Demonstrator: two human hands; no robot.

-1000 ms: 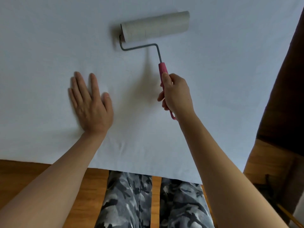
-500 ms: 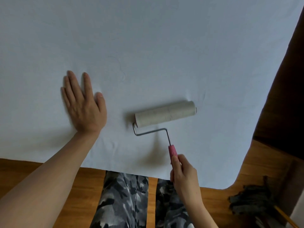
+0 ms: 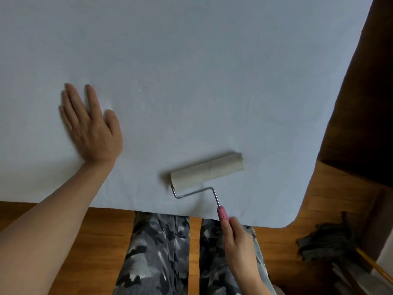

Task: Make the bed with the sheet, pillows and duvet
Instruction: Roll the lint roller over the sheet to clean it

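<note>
We see a white sheet (image 3: 191, 71) spread smooth over the bed, filling most of the view and ending in a rounded corner at the lower right; a few faint creases mark it near the middle. Our left hand (image 3: 93, 128) lies flat on the sheet, palm down, fingers straight and slightly spread; our right hand (image 3: 238, 241) has its fingers curled round the pink handle (image 3: 222, 213) of a lint roller (image 3: 207, 171), whose grey drum rests on the sheet near the front edge (tilted a little, its right end farther from us). Below the edge we see camouflage trousers (image 3: 159, 252) over a wooden floor (image 3: 95, 241); a dark mop head (image 3: 327, 241) lies on the floor at the lower right.
</note>
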